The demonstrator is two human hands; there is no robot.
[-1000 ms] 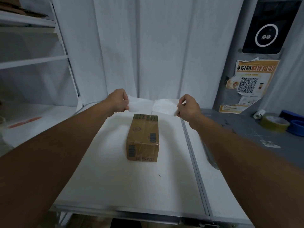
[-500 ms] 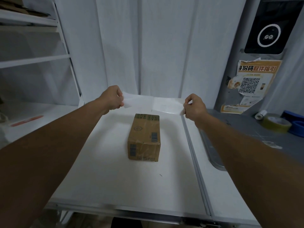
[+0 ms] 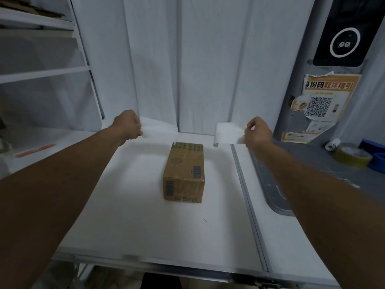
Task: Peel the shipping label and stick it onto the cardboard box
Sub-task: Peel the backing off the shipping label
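Paper is held in both hands above the far edge of the desk (image 3: pixel 145 226). The left hand (image 3: pixel 128 125) is closed into a fist on one sheet (image 3: pixel 159 130), pinched at its left end, and the right hand (image 3: pixel 257 132) grips a second sheet (image 3: pixel 227 134) at its right end between thumb and fingertips, the remaining fingers curled. The two sheets hang clear of each other with an open gap between them, so the peel is judged complete; which sheet is the label and which the backing cannot be told, since no print is visible on either. The cardboard box (image 3: pixel 184 174) rests on the desk near its middle, toward the far edge, with its long axis running away from the person. It lies below and between the two hands, slightly nearer than them, with the left sheet's free corner almost over its far left corner. Neither sheet touches the box. The coming move is judged to depend on bringing the sticky sheet inward and down over the box top, aligned with that long axis. Tape rolls (image 3: pixel 352 155) lie well apart, at the right.
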